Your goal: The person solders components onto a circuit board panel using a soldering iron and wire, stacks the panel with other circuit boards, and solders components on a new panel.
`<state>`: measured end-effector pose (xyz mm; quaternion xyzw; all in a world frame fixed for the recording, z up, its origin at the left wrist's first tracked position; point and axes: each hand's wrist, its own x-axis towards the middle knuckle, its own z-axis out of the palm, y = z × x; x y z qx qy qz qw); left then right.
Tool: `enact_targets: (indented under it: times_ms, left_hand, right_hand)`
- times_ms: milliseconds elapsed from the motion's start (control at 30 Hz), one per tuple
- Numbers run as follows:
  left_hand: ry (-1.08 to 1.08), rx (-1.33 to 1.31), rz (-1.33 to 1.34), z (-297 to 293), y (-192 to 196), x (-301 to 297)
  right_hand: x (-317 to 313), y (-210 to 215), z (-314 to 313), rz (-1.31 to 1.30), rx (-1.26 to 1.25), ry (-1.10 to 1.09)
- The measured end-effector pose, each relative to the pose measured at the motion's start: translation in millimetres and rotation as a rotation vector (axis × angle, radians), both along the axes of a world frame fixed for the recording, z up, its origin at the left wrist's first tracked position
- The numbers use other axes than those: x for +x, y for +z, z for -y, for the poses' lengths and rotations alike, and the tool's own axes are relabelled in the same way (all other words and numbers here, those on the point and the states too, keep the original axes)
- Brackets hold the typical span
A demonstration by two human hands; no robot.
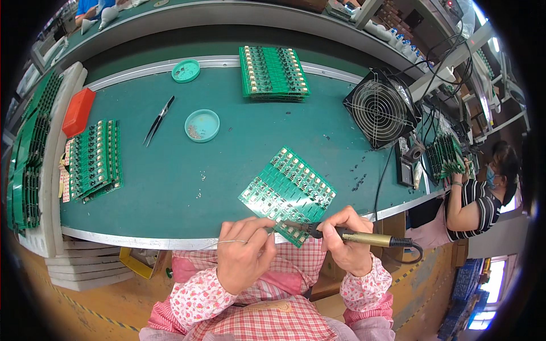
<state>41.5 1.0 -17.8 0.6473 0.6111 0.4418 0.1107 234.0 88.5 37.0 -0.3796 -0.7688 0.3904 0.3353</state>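
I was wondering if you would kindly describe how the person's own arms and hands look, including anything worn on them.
The left hand and right hand are both without gloves. The left sleeve and right sleeve are pale, with a small red-and-pink print; pinker fabric shows further up the arms.

We see a green bench top (159,193) bearing tweezers (160,120), a far teal dish (188,63) and a nearer teal dish (206,120). Stacked circuit boards (273,71) lie along its far side, we note, with a black fan (378,108) farther right. One board panel (287,190) extends past the near edge.
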Motion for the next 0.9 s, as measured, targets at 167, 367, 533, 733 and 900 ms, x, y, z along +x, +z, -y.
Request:
enact_targets:
  times_ms: [167,367,533,733,900]
  left_hand:
    - [-0.009,-0.005,0.009,3,-2,-2]
    - [-0.053,-0.010,-0.002,5,-1,-3]
    - [-0.066,0.000,-0.027,4,-1,1]
    - [-0.043,0.009,-0.048,3,-3,3]
    - [-0.038,0.008,-0.048,2,-4,4]
  right_hand:
    - [5,3,4,-0.098,-0.088,-0.123]
    - [21,-9,31,-0.286,-0.161,-0.307]
    - [17,-27,56,-0.199,0.016,-0.328]
    - [15,-32,61,-0.103,0.222,-0.232]
    - [12,-31,59,-0.062,0.331,-0.140]
